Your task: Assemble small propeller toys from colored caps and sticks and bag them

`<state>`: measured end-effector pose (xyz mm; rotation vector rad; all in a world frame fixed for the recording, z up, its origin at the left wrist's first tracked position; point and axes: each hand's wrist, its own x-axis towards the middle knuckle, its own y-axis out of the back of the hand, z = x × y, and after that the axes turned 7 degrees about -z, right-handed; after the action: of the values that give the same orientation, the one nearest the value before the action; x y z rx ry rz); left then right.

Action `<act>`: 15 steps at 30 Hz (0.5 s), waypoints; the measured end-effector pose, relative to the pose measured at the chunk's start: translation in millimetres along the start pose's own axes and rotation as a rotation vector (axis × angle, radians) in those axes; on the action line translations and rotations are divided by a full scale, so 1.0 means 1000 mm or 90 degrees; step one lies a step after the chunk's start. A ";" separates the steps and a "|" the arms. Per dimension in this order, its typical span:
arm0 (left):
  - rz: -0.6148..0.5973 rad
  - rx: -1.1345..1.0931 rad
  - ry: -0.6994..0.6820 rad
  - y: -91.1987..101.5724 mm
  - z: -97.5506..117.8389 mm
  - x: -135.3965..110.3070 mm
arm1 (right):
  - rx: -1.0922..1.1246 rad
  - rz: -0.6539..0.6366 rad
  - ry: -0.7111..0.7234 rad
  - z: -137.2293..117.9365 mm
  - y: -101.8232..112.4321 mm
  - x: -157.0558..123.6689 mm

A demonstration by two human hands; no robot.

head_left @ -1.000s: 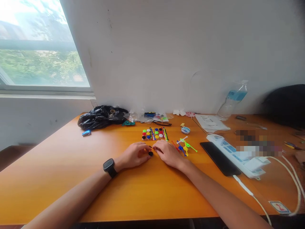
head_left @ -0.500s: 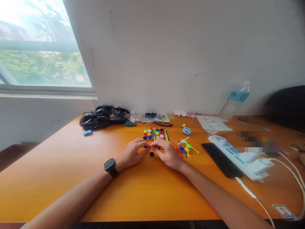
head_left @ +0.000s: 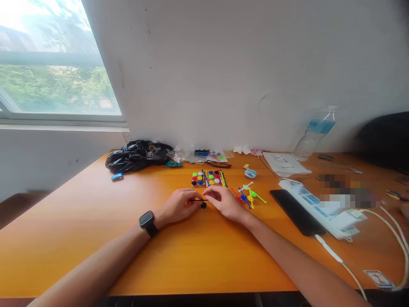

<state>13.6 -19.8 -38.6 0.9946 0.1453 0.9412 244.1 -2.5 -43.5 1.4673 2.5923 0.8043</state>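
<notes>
My left hand (head_left: 179, 207), with a black watch on its wrist, and my right hand (head_left: 223, 202) meet at the middle of the orange table (head_left: 96, 238). Both pinch a thin black stick (head_left: 198, 200) held level between the fingertips. A small black disc (head_left: 203, 205) lies on the table just under the stick. Behind the hands lies a group of several coloured discs and sticks (head_left: 208, 178). To the right of my right hand lie joined coloured stick-and-disc pieces (head_left: 248, 196).
A black plastic bag (head_left: 136, 155) lies at the back left. A black phone (head_left: 297, 212), a white power strip (head_left: 319, 207) with cables, a paper sheet (head_left: 284, 164) and a water bottle (head_left: 311, 134) are on the right. A dark bag (head_left: 386, 138) sits far right.
The hands first rested low by the black disc, then took up the thin black stick between them. It is now held slightly lower and more to the left.
</notes>
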 end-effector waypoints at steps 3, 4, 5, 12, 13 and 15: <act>-0.001 0.002 -0.002 0.000 0.000 0.000 | 0.003 -0.025 -0.016 -0.001 -0.001 0.000; 0.001 0.004 -0.004 0.000 0.000 0.000 | 0.009 -0.036 -0.018 0.000 -0.001 -0.001; 0.002 0.006 -0.006 0.000 0.000 0.000 | 0.017 -0.043 -0.019 0.000 -0.001 -0.001; 0.006 0.015 -0.011 -0.002 -0.003 0.000 | 0.034 -0.043 -0.023 0.001 0.001 0.000; 0.005 0.016 -0.012 -0.002 -0.003 0.000 | 0.036 -0.042 -0.024 0.000 0.001 -0.001; 0.005 0.018 -0.019 -0.002 -0.001 -0.001 | 0.041 -0.043 -0.025 -0.001 0.000 -0.001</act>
<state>13.4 -19.6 -40.7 1.0361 0.1305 0.9340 244.6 -3.2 -43.0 1.3881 2.6467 0.6830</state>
